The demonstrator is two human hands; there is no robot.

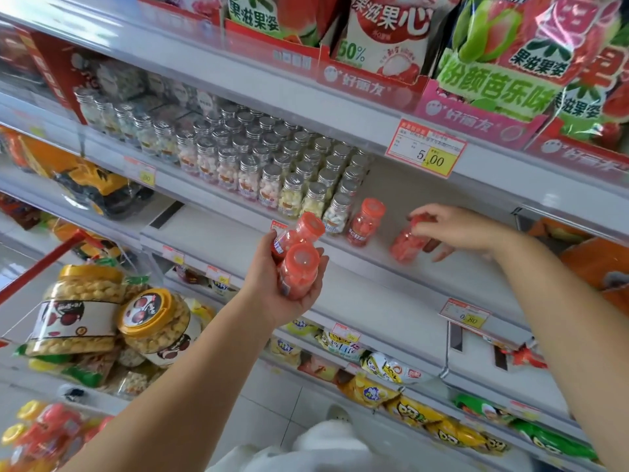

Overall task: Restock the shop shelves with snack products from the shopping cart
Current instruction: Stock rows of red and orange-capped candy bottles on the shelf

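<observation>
My left hand (pixel 279 284) holds two small red candy bottles (pixel 299 267) with orange caps in front of the white shelf (pixel 340 267). My right hand (pixel 452 229) grips a third red bottle (pixel 406 245) by its top, tilted, low over the shelf surface. Another red bottle (pixel 366 221) stands upright on the shelf just left of it, beside rows of silver-capped candy bottles (pixel 272 158). The shopping cart (pixel 44 264) with its red rim is at the lower left, holding large yellow-lidded snack jars (pixel 153 321).
Bags of fruit snacks in red display boxes (pixel 374 39) fill the shelf above, with a price tag (pixel 425 153) on its edge. Snack packets (pixel 384 369) line the lower shelves. A toy truck (pixel 98 182) sits on a shelf at left. Orange packs (pixel 585 260) lie to the right.
</observation>
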